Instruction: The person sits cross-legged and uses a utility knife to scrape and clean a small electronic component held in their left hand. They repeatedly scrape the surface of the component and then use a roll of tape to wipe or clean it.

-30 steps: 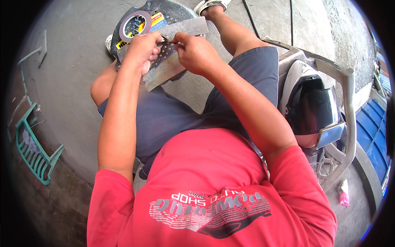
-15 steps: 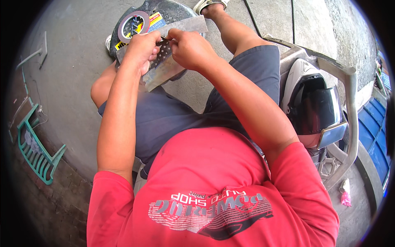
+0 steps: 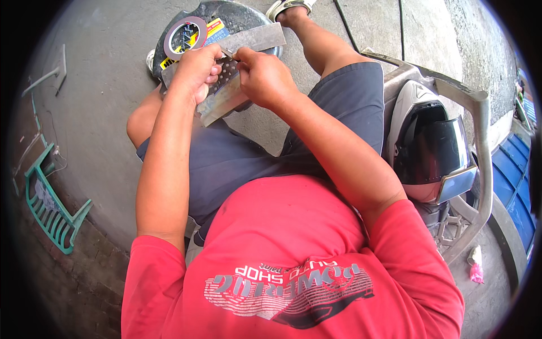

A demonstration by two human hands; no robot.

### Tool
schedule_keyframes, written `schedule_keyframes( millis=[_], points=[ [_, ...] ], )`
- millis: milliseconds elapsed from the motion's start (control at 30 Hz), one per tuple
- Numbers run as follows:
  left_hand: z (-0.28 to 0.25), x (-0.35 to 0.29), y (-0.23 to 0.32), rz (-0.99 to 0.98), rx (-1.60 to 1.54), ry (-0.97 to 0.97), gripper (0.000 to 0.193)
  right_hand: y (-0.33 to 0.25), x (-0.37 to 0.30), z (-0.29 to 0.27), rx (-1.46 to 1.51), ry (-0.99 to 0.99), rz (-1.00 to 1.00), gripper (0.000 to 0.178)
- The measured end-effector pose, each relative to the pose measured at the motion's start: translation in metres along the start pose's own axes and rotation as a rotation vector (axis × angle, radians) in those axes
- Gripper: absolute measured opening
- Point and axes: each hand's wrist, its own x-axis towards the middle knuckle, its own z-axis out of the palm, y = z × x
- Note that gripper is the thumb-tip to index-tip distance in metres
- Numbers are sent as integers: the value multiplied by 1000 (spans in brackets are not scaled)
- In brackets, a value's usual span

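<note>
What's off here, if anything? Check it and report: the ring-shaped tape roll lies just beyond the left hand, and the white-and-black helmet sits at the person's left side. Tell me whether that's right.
Not quite: the helmet's side is wrong. The head view shows the white-and-black helmet at the person's right side. The ring-shaped tape roll does lie just beyond the left hand.

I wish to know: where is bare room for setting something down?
Bare concrete floor lies left, between the green chair and left knee; a smaller patch shows between the thighs. Crowded: the black stand, beneath tape roll, metal strip, left hand and right hand; grey frame around the helmet.
</note>
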Motion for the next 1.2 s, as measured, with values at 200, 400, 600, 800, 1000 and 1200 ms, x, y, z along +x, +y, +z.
schedule_keyframes(
  millis=[200,400,600,800,1000,1200],
  points=[
    [1,-2,2,19,16,5,7,1,4,-10,-42,-35,-35,24],
    [1,0,0,23,6,7,6,1,11,-8,11,-53,4,24],
    [3,-3,0,27,9,6,6,10,3,-5,38,-35,-2,25],
    [4,-5,1,25,27,11,7,8,3,-6,11,-31,-13,24],
    [2,-4,1,24,30,8,8,-1,16,-7,-60,-71,-5,22],
    [1,-4,1,32,39,-2,8,4,7,-6,-15,-33,-16,23]
  ],
)
